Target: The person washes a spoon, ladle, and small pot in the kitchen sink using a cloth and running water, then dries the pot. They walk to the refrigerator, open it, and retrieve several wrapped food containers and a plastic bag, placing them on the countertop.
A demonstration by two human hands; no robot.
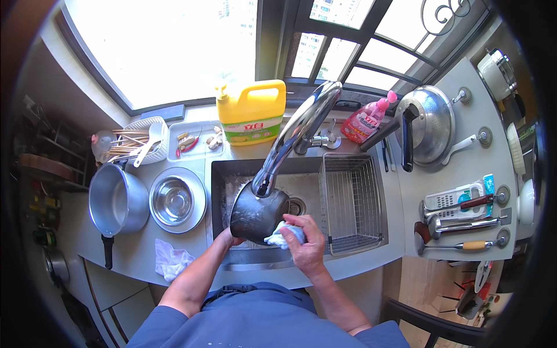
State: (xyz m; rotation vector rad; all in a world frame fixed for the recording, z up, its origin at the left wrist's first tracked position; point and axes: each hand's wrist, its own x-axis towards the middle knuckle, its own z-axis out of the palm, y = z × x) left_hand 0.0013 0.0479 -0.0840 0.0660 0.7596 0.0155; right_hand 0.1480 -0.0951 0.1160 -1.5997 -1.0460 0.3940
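A dark pot (259, 215) is tilted on its side over the steel sink (270, 260), below the mouth of a chrome faucet (300, 126). Its wet outer surface shows pale streaks. My left hand (231, 239) grips the pot's near left rim; most of those fingers are hidden behind it. Pinched in my right hand (308, 245) is a crumpled light-blue cloth (278, 237), which touches or nearly touches the pot's lower right side. Beyond the pot, the round sink drain (297, 206) is partly visible.
A wire basket (353, 204) occupies the sink's right side. On the left counter are an aluminium pressure-cooker pot (115, 200), nested metal bowls (174, 200) and a white cloth (171, 259). A yellow jug (251, 108), a pink soap bottle (363, 122) and a steel lid (435, 130) stand behind.
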